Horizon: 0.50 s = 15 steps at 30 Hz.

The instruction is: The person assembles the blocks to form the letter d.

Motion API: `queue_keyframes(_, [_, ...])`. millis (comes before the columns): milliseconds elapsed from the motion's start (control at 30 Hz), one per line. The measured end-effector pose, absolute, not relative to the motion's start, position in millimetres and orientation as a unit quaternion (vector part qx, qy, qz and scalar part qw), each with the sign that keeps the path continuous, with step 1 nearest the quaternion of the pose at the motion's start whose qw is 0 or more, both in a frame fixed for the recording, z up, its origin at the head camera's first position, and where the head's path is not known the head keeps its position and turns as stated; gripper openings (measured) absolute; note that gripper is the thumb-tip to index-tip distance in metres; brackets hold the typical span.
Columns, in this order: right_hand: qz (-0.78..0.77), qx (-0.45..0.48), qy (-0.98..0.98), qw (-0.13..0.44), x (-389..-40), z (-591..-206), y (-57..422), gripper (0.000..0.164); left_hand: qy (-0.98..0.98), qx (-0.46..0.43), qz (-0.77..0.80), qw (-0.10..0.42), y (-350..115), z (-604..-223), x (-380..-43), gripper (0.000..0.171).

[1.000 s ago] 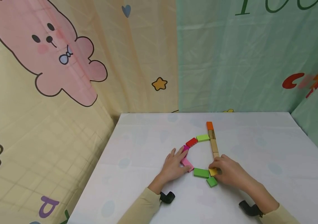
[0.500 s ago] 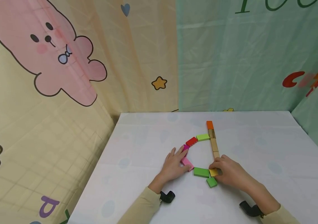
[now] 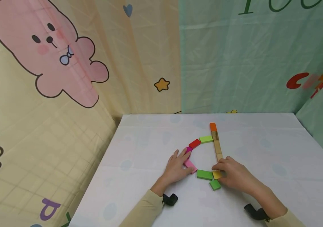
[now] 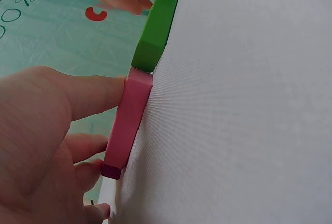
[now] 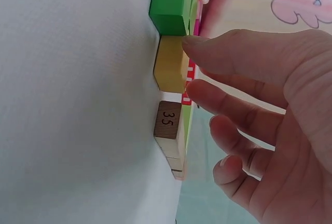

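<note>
A ring of coloured wooden blocks lies on the white table. With fingers spread, my left hand (image 3: 175,168) rests at the ring's left side. Its thumb touches the pink block (image 4: 130,115), and its fingertips reach the magenta block (image 3: 189,148). Across the ring, thumb and index finger of my right hand (image 3: 236,176) pinch the yellow block (image 5: 170,66) at its two ends; the other fingers are loosely bent. This block sits between the long green block (image 3: 204,174), a shorter green block (image 3: 215,184) and a line of plain wood blocks (image 3: 217,147), whose near end is partly hidden.
An orange block (image 3: 213,127) tops the wooden line. Lime (image 3: 206,139) and red (image 3: 194,143) blocks form the far arc. The white tabletop (image 3: 144,135) ends at a patterned curtain (image 3: 235,63). Black wrist mounts (image 3: 170,199) sit below both hands.
The right hand has shifted very slightly, its fingers a little looser at the yellow block. My left hand and the blocks look the same.
</note>
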State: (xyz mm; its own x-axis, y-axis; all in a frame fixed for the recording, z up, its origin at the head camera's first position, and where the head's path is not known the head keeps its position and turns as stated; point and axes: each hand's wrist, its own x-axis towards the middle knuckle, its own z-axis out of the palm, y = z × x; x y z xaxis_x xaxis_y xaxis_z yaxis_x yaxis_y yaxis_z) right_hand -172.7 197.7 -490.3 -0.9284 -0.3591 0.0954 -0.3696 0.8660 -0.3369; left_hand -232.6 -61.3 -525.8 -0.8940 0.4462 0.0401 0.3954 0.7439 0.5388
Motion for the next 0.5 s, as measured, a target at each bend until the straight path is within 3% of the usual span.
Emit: queue_keyframes(500, [0.242, 0.248, -0.938, -0.002, -164.9, -491.8, 200.3, 0.029, 0.933, 0.224, 0.277, 0.047, -60.8, -522.9, -231.1, 0.07])
